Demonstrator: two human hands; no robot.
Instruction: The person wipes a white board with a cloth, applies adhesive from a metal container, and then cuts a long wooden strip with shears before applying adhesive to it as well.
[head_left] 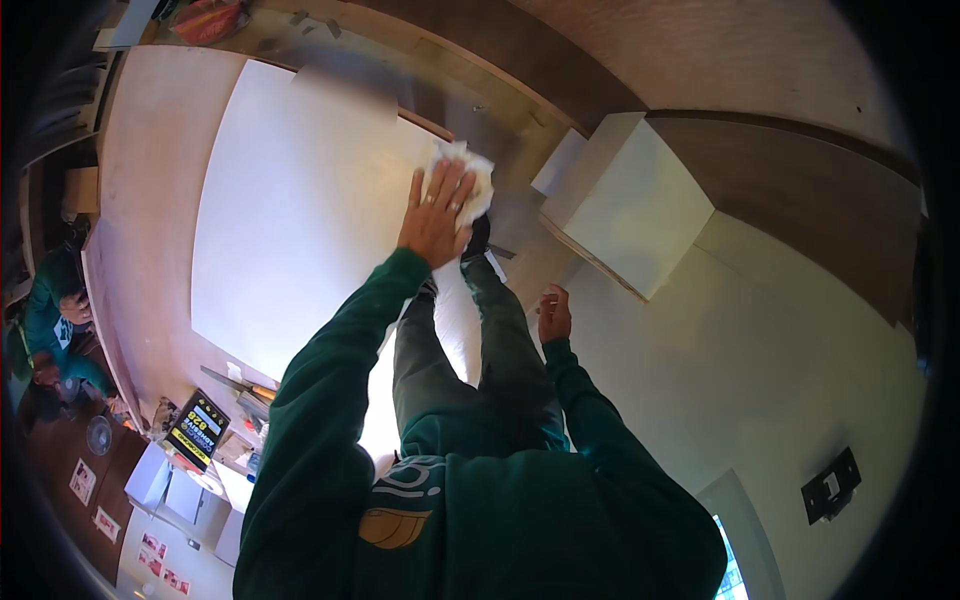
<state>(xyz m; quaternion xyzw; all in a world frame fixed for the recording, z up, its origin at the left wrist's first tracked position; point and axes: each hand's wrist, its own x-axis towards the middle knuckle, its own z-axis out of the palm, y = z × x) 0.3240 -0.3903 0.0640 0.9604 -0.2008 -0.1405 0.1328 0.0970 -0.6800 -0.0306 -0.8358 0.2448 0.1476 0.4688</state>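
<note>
My left hand (437,215) lies spread over a crumpled white cloth (478,185), holding it at the right edge of a large white board (290,210). Whether the cloth is fabric or paper I cannot tell. The left arm reaches forward across my body, with a ring showing on one finger. Lower and to the right, my right hand (555,312) hangs beside my leg with its fingers loosely bent and apart. Nothing shows in it, and it touches nothing.
A pale box-shaped cabinet (640,200) juts out at the right. A black and yellow container (198,430) stands among tools at the lower left. Beyond a wooden panel (105,310) at the far left, another person (60,310) in green bends over. A wall switch (831,486) is at the lower right.
</note>
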